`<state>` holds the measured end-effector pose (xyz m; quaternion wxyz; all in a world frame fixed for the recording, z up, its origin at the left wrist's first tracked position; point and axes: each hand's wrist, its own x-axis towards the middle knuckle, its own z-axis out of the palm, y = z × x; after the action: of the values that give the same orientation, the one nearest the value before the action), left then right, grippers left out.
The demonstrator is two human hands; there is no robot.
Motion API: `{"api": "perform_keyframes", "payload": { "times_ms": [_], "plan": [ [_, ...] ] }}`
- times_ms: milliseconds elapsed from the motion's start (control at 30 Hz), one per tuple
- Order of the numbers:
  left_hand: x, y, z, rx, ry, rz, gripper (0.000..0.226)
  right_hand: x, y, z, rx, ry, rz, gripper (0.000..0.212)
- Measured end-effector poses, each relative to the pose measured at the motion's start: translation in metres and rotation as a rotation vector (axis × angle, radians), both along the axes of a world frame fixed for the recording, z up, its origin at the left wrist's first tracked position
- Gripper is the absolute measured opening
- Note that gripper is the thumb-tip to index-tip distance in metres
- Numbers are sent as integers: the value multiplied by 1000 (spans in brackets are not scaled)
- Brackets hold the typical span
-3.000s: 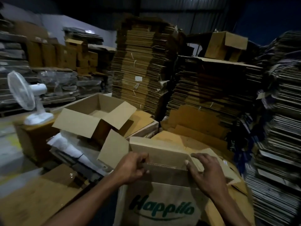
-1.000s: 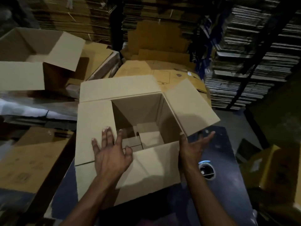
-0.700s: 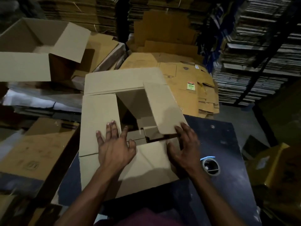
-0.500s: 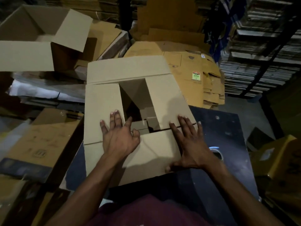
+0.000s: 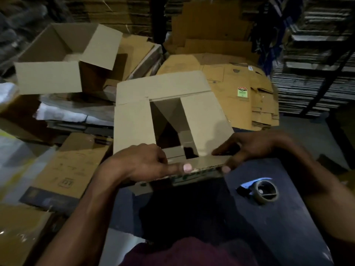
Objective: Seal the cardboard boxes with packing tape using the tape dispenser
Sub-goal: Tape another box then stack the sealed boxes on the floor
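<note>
A brown cardboard box [image 5: 132, 127] stands on the dark blue table [image 5: 284, 223] in front of me. Its left and right side flaps are folded inward, the far flap lies back, and a gap shows the inside. My left hand [image 5: 142, 164] and my right hand [image 5: 249, 146] both grip the near flap [image 5: 203, 162], which is raised on edge with my thumbs on its outer face. The tape dispenser [image 5: 259, 191], a roll with a blue blade guard, lies on the table right of the box, below my right forearm.
An open empty box [image 5: 57, 60] sits at the back left on white sheets. Flattened cartons [image 5: 240, 83] lie behind the box, another printed carton [image 5: 73, 166] to the left. Tall stacks of flat cardboard [image 5: 317, 54] rise along the back and right.
My hands pressed the two side flaps down flat, then slid back to the near flap and lifted it up on edge. My view tilted down; the tape dispenser shows fully.
</note>
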<state>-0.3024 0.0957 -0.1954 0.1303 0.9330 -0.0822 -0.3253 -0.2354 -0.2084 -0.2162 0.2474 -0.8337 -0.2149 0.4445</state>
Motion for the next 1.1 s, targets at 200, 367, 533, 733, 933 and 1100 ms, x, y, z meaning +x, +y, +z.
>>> {"api": "perform_keyframes", "payload": {
  "times_ms": [200, 367, 533, 733, 933, 1100],
  "plan": [
    [22, 28, 24, -85, 34, -65, 44, 43, 25, 23, 160, 192, -38, 49],
    [44, 50, 12, -168, 60, -24, 32, 63, 49, 31, 158, 162, 104, 29],
    [75, 64, -17, -310, -24, -3, 31, 72, 64, 30, 1, -40, 28, 20],
    [103, 74, -80, -169, -362, 51, 63, 74, 83, -64, -227, -758, -166, 35],
    [142, 128, -120, -535, -694, 478, 52, 22, 120, -133, 78, -1121, -508, 19],
    [219, 185, -120, -881, -464, 971, 84, 33, 121, -133, 103, -1082, -666, 25]
  ]
}}
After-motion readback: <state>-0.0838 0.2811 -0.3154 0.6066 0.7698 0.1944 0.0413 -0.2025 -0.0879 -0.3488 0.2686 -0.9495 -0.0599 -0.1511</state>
